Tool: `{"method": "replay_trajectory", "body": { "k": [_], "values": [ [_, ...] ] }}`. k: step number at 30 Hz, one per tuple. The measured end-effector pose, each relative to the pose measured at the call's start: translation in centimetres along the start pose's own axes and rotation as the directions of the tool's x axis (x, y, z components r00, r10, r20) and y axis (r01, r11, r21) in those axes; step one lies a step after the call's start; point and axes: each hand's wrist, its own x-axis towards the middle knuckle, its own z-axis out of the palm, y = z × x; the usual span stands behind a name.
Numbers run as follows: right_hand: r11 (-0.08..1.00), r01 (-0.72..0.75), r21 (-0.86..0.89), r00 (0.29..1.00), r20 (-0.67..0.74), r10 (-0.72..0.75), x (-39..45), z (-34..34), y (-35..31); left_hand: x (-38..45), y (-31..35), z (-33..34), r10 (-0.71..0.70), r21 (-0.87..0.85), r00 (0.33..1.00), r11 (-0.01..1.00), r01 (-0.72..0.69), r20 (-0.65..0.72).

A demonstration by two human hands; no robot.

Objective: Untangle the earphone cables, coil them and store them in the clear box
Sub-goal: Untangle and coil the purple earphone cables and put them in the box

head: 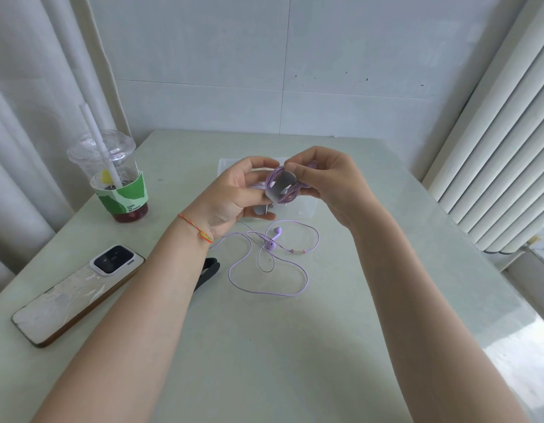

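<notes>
Two bare hands held up over a pale green, smooth table (264, 346), close together. Between them, a bundle of thin purple earphone cable (281, 186), wound in soft loops, with something round and shiny in the middle (hard to tell what it is). Left hand (234, 196) curled, thumb and fingers pinching the left side of the bundle; a thin orange and yellow string bracelet (197, 228) on that wrist. Right hand (328, 181) curled too, fingertips gripping the right side of the same bundle. A small metal plug poking down under the loops.

Just behind the hands, a clear plastic box (304, 207), flat and see-through, sitting on the table and partly hidden.

Lower down on the table, a second purple earphone cable (270, 288) lying loose in big wobbly loops, with two little smooth purple earbuds (275, 238) side by side near the middle. Not coiled yet, and not in the box.

Off to the left, a clear plastic cup (112, 175) with a domed lid, a white straw, a green paper sleeve and a dark red drink at the bottom. Nearer, a white phone (78, 293) face down, its back bumpy like dried paint. A black clip-like thing (208, 270) peeking out beside the left arm.
</notes>
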Motion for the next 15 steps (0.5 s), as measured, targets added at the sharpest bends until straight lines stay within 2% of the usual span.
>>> {"method": "replay_trajectory", "body": {
  "k": [5,10,15],
  "values": [
    [0.993,0.016,0.113,1.0,-0.023,-0.013,0.04,-0.01,-0.09,0.47,-0.18,-0.18,0.054,-0.051,0.991,0.997,-0.06,-0.122],
    [0.983,0.017,0.181,0.997,-0.079,-0.002,0.03,0.33,0.08,0.24,-0.43,-0.53,0.024,-0.126,0.999,0.992,-0.019,0.042],
    [0.999,0.039,0.034,0.99,-0.137,-0.034,0.21,0.2,0.17,-0.03,0.25,-0.59,-0.091,-0.09,0.991,0.991,0.101,0.1]
  ]
}}
